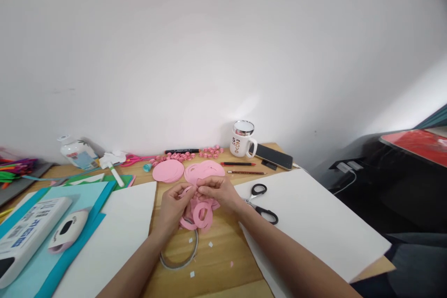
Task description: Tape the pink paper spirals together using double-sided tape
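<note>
The left hand (172,206) and the right hand (220,191) both pinch pink paper (186,191) right between them, neither one nearer, with pink rings (208,216) just below it and its long way hard to see.

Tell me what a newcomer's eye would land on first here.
Likely the left hand and right hand, meeting at the centre, both pinching pink paper. Next, perhaps the white mug at the back of the table, near the wall, and the black-handled scissors lying on the white sheet to the right.
</note>
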A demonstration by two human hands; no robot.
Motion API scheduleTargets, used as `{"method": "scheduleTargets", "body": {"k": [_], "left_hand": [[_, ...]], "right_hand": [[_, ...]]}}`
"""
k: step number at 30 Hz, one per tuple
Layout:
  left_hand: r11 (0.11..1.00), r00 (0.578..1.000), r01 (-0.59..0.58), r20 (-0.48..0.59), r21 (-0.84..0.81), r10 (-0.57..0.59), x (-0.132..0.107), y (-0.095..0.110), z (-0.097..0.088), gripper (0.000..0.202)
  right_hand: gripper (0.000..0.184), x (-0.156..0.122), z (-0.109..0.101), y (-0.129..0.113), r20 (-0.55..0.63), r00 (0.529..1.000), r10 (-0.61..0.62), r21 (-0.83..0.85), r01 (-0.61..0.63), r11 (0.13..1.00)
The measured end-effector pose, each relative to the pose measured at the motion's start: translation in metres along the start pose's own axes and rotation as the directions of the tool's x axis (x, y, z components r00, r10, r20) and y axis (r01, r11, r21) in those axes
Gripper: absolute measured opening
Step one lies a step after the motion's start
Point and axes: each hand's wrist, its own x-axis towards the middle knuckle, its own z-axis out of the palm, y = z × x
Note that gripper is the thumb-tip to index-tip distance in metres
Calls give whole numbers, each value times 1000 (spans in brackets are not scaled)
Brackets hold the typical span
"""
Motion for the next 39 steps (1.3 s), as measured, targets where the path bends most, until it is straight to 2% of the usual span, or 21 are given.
{"method": "scheduleTargets", "body": {"k": [5, 13, 21, 31, 39], "left_hand": [[1000, 1000, -4, -14, 17, 5, -1, 2, 2, 26], [1000, 999, -23, 23, -17, 24, 2, -3, -2, 27], [1000, 1000, -22, 23, 18, 21, -1, 1, 1, 26], [1000, 999, -4, 51, -12, 5, 0, -1, 0, 25], [999, 995, -14, 96, -33, 17, 0, -2, 0, 25]], "right_hand": [[29, -1, 1, 1, 23, 1000, -20, -41, 21, 999], [29, -2, -4, -2, 94, 995, -25, -94, 34, 995], [27, -1, 0, 0, 3, 996, -90, -152, 90, 984], [25, -1, -2, -1, 30, 994, -103, -250, 107, 962], [27, 3, -5, 3, 41, 994, -98, -224, 104, 969]]}}
